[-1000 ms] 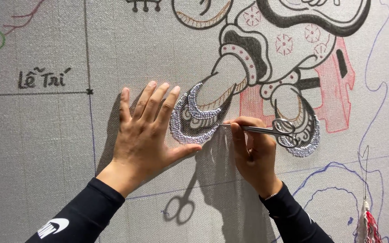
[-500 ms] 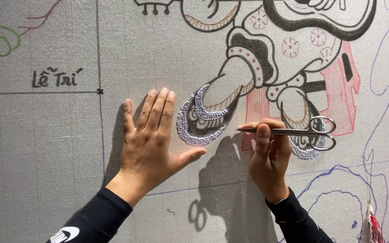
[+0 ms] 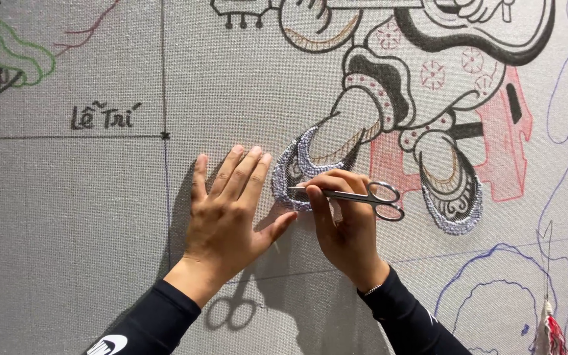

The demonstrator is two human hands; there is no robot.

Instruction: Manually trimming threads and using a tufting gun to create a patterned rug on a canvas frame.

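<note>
We find the left hand (image 3: pixel 228 210) laid flat, fingers spread, on the grey woven canvas (image 3: pixel 67 230), grasping nothing. Its fingertips lie just left of the silvery-lilac stitched crescent (image 3: pixel 288 184), which forms the toe of a drawn boot.

The right hand (image 3: pixel 346 227) grasps a pair of small steel scissors (image 3: pixel 353 195) by the shank, pinched under the fingers; no finger sits in the ring handles, which point right. The blades appear shut, and their tip rests at the crescent's right part, touching or nearly touching the stitching; we cannot tell which.

A second stitched crescent (image 3: pixel 456 210) lies further right, beside a pink shaded panel (image 3: pixel 511 158). Black outline drawing fills the far part of the canvas, blue pen lines the right edge.

Our judgement of risk:
- The tip could catch a finished loop and pull it loose, given how close it sits to dense stitching.
- The pinched hold gives little control, so the scissors might slip.
- The left thumb lies near the blade line and could be nicked.
</note>
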